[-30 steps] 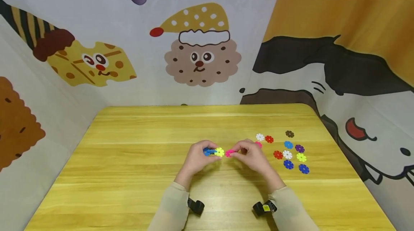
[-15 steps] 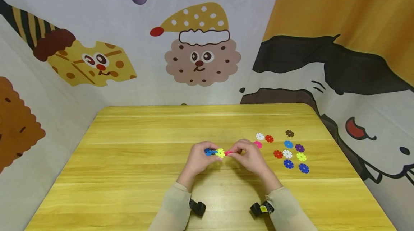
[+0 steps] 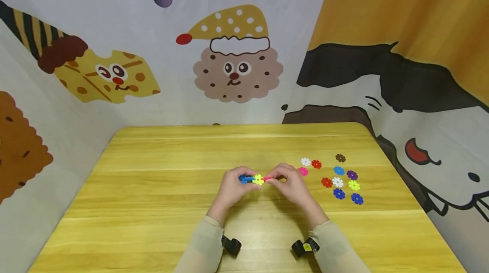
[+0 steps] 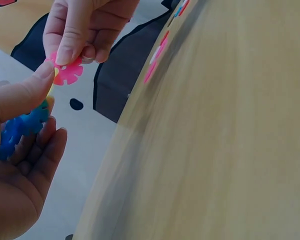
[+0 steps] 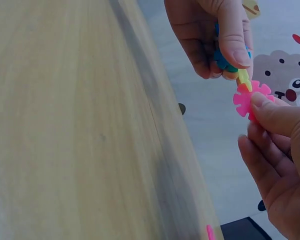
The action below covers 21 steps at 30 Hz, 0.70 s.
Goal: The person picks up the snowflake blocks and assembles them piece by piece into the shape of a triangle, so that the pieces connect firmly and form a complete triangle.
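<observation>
In the head view my left hand (image 3: 230, 186) pinches a short chain of notched plastic snowflake discs above the table. The chain has a dark blue disc (image 4: 10, 137), a lighter blue disc (image 4: 36, 119) and a yellow disc (image 3: 258, 180) at its right end. Between thumb and fingertips my right hand (image 3: 292, 184) pinches a pink snowflake disc (image 5: 243, 102). In the head view the pink disc stands edge-on, against the yellow one. Its notches meet the yellow rim in the right wrist view; how deep they sit cannot be told. Fingers cover part of the chain.
Several loose snowflake discs lie flat on the wooden table (image 3: 160, 205) to the right, among them a white disc (image 3: 305, 161), a brown disc (image 3: 340, 158) and a purple disc (image 3: 352, 175). A printed cloth (image 3: 164, 73) hangs behind the table.
The pink disc was apart from the yellow one and turned more face-on. It has moved left, turned edge-on and met the yellow disc. My left hand has barely moved.
</observation>
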### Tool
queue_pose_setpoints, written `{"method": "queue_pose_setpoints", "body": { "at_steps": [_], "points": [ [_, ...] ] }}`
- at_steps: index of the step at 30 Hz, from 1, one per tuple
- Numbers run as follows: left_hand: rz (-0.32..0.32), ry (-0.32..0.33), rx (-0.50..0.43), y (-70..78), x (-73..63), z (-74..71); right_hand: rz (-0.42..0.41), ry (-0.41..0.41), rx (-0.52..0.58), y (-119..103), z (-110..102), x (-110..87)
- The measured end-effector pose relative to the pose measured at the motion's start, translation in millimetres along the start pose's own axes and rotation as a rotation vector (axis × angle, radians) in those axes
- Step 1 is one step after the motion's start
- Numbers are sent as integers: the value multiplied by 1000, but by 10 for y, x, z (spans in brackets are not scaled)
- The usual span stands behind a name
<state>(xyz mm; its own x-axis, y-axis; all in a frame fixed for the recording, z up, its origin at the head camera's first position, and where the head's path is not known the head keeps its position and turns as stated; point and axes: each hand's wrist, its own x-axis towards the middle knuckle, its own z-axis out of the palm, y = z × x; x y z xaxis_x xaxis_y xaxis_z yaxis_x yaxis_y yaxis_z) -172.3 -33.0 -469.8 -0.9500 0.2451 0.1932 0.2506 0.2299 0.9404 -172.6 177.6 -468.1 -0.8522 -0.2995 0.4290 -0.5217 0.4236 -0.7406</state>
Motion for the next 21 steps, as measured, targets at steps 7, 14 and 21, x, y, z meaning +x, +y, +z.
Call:
{"method": "queue_pose_setpoints", "body": {
  "at_steps": [7,14,21],
  "points": [
    [-24,-24,-1,-12,-9,-42,119,-60,77,-184,-42,3],
    [-27,-18,-26,-58,-4,-15,113,-19,80,-338,-96,-2],
    [-63,17,-201,-23,-4,8,184,63,169,-334,-120,-4]
  ]
}}
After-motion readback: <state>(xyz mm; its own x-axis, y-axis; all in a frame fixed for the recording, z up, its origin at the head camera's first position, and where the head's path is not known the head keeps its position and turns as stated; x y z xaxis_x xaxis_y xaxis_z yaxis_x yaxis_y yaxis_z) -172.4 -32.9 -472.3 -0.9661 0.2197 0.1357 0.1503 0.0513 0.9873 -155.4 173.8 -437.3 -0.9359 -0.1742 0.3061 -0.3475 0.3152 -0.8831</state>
